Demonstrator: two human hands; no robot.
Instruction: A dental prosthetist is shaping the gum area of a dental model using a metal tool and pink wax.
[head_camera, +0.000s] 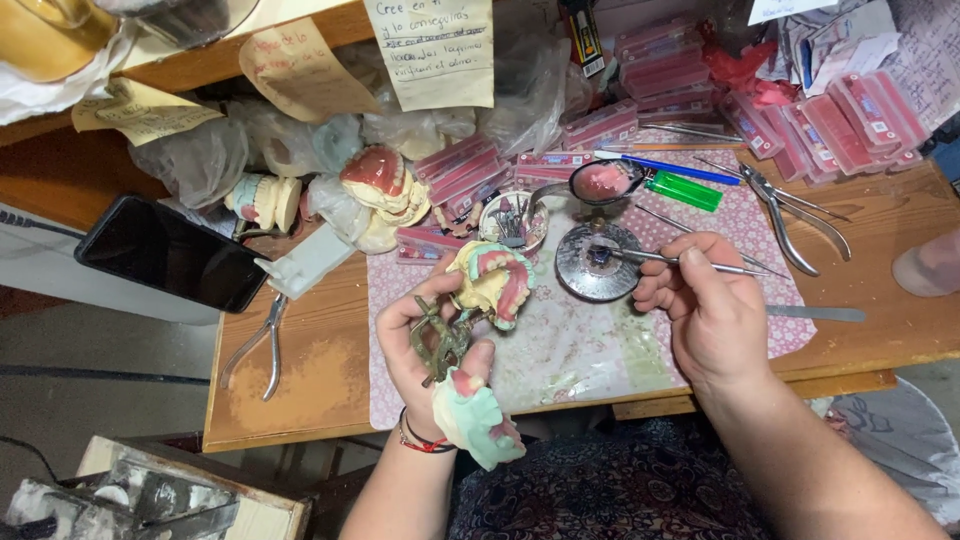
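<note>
Two hands work over a wooden surface (860, 230) crowded with dental workshop things. The left hand (430, 345), at the lower middle of the frame, is closed around a brass-coloured articulator (440, 340) that carries a denture model (492, 280): pink gums and pale teeth on a yellowish cast, tilted up toward the camera, seemingly so the teeth face the worker. A second cast in green plaster (475, 420) hangs at the lower end of the same frame, just beside the wrist with its red bracelet (420, 443).

The right hand (705, 310), right of centre, pinches a thin metal instrument (680, 262) like a pen. Its tip reaches left to the middle of a round metal burner (598, 262), apparently to be warmed there. Just above the burner sits a small spoon-like dish (603, 182) of pink wax, and beside that a green lighter (683, 190) and a blue pen (668, 166), all near the working hand.

A patterned pink mat (590, 350) lies under the work, probably to spare the wood. Pliers (790, 225) rest on the right, a second pair (255, 345) on the left near a black phone (170, 252). Pink boxes of teeth (840, 125) fill the upper right, more casts (375, 195) and plastic bags (200, 155) the upper left, with handwritten paper notes (435, 50) hanging above.
</note>
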